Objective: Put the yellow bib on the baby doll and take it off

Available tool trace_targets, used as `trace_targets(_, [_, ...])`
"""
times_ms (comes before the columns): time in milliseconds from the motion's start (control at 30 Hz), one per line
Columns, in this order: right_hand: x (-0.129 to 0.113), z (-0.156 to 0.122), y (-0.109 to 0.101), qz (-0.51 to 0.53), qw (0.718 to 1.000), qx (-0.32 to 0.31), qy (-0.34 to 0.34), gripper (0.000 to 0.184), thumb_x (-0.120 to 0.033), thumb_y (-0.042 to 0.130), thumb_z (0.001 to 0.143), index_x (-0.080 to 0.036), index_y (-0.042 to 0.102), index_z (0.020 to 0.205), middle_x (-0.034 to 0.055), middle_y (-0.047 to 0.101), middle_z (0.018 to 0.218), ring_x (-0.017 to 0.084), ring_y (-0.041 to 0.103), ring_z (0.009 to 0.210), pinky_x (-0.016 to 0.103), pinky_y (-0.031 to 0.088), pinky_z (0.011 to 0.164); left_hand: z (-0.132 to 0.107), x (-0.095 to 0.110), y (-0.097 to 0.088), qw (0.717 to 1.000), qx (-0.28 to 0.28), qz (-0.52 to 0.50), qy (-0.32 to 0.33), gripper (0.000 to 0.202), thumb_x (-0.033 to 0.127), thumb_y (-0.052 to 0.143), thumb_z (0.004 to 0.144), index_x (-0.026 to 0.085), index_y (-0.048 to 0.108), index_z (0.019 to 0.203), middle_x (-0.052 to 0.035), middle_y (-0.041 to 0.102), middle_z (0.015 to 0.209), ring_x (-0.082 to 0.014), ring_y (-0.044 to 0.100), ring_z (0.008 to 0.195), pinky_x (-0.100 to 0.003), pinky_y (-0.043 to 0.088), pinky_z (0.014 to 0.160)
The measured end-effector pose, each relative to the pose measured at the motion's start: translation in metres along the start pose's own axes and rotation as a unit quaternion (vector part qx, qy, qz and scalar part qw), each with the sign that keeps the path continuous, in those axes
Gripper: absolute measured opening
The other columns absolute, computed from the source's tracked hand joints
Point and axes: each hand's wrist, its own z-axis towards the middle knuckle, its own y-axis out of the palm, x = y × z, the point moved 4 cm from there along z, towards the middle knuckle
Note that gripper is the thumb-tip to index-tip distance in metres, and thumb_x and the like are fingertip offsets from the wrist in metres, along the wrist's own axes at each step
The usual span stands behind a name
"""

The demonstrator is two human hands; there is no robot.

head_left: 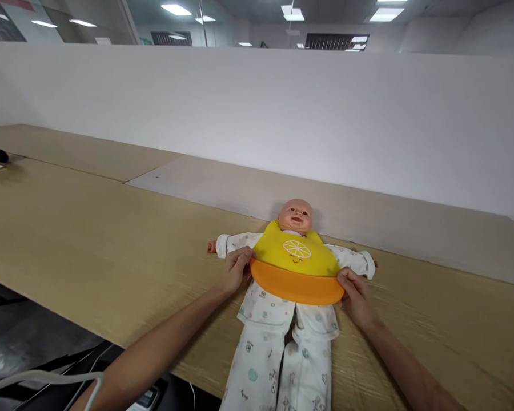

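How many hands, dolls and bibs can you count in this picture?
Hands: 2 (left hand, right hand)
Baby dolls: 1 (baby doll)
Bibs: 1 (yellow and orange bib)
Total: 4

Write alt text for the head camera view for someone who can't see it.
The left hand and right hand hold the orange lower edge of a yellow bib worn by a baby doll. The doll lies on its back in a white printed outfit on a wooden table, with a white wall behind.
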Motion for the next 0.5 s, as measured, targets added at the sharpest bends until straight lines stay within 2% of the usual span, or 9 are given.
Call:
trace_targets(100, [0.004, -0.003, 0.003, -0.028, 0.999, 0.008, -0.027, 0.038, -0.053, 0.062, 0.079, -0.02, 0.047, 0.069, -0.0059, 0.042, 0.054, 0.006, 0.042, 0.038, 0.018, 0.031, 0.035, 0.0, -0.003, 0.0, 1.0, 0.002, 0.01, -0.006, 0.039, 0.051, 0.041, 0.084, 0.021, 0.052, 0.062, 0.0042, 0.036, 0.044, -0.0102, 0.034, 0.037, -0.024, 0.022, 0.038])
trace_targets(233, [0.0, -0.01, 0.013, -0.066, 0.997, 0.041, -0.029, 0.036, -0.056, 0.056, 0.082, -0.022, 0.049, 0.077, -0.0071, 0.038, 0.053, 0.005, 0.034, 0.036, 0.018, 0.024, 0.034, -0.002, -0.004, 0.001, 0.999, 0.005, 0.037, 0.003, 0.039, 0.053, 0.041, 0.085, 0.022, 0.054, 0.066, 0.0034, 0.04, 0.046, -0.0109, 0.037, 0.039, -0.025, 0.025, 0.04])
trace_targets(333, [-0.01, -0.015, 0.014, -0.128, 0.986, 0.094, -0.052, 0.036, -0.058, 0.053, 0.083, -0.023, 0.055, 0.09, -0.001, 0.052, 0.072, 0.008, 0.043, 0.05, 0.019, 0.031, 0.04, -0.004, -0.006, 0.001, 0.998, 0.013, 0.058, 0.036, 0.038, 0.053, 0.04, 0.087, 0.021, 0.06, 0.08, 0.0041, 0.04, 0.046, -0.0118, 0.038, 0.041, -0.025, 0.026, 0.042])
trace_targets(400, [-0.019, -0.018, 0.009, -0.18, 0.972, 0.124, -0.082, 0.039, -0.058, 0.051, 0.084, -0.024, 0.056, 0.103, 0.0025, 0.056, 0.081, 0.01, 0.046, 0.058, 0.021, 0.035, 0.045, -0.004, -0.009, -0.001, 0.997, 0.029, 0.057, 0.043, 0.04, 0.053, 0.038, 0.089, 0.021, 0.061, 0.094, 0.0054, 0.039, 0.045, -0.0122, 0.038, 0.04, -0.025, 0.025, 0.042])
trace_targets(467, [-0.03, -0.021, 0.001, -0.243, 0.953, 0.134, -0.117, 0.038, -0.054, 0.051, 0.085, -0.023, 0.056, 0.107, 0.0001, 0.052, 0.066, 0.011, 0.04, 0.052, 0.023, 0.03, 0.044, -0.002, -0.012, -0.005, 0.997, 0.045, 0.052, 0.035, 0.043, 0.054, 0.035, 0.09, 0.021, 0.06, 0.101, 0.0065, 0.038, 0.044, -0.0118, 0.037, 0.039, -0.025, 0.025, 0.043])
trace_targets(500, [-0.037, -0.024, -0.001, -0.278, 0.94, 0.134, -0.143, 0.035, -0.051, 0.052, 0.085, -0.023, 0.057, 0.104, -0.0022, 0.046, 0.056, 0.011, 0.036, 0.048, 0.024, 0.028, 0.043, -0.001, -0.013, -0.007, 0.997, 0.049, 0.052, 0.031, 0.043, 0.054, 0.035, 0.09, 0.021, 0.06, 0.103, 0.0067, 0.038, 0.043, -0.0115, 0.036, 0.039, -0.025, 0.025, 0.044])
